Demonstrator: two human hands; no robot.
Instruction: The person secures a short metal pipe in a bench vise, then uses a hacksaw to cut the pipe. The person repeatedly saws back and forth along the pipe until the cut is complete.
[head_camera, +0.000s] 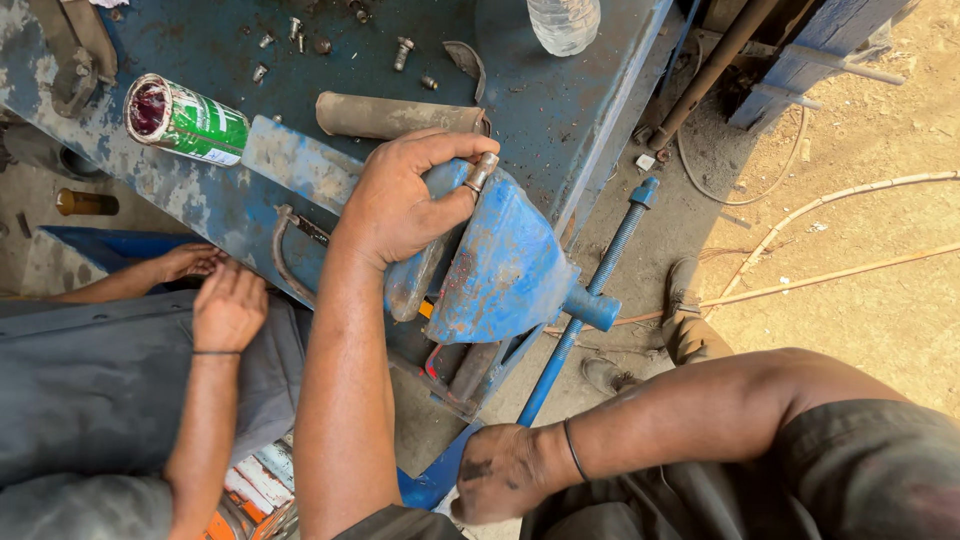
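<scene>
A blue bench vise (505, 265) is mounted at the edge of a worn blue metal table (560, 110). My left hand (400, 205) lies curled over the top of the vise. It pinches a small silvery metal sleeve (482, 170) between thumb and fingers. A long blue threaded rod (600, 275) slants down from the vise side toward the lower middle. My right hand (500, 472), dirty and with a thin band on the wrist, is closed in a fist at the rod's lower end and seems to grip it.
A co-worker in grey sits at left, both hands (225, 300) near a curved metal handle (285, 250). On the table lie a green can (190, 120), a grey tube (395, 115), a clear bottle (563, 22) and loose bolts (400, 50). Hoses cross the sandy ground (850, 200).
</scene>
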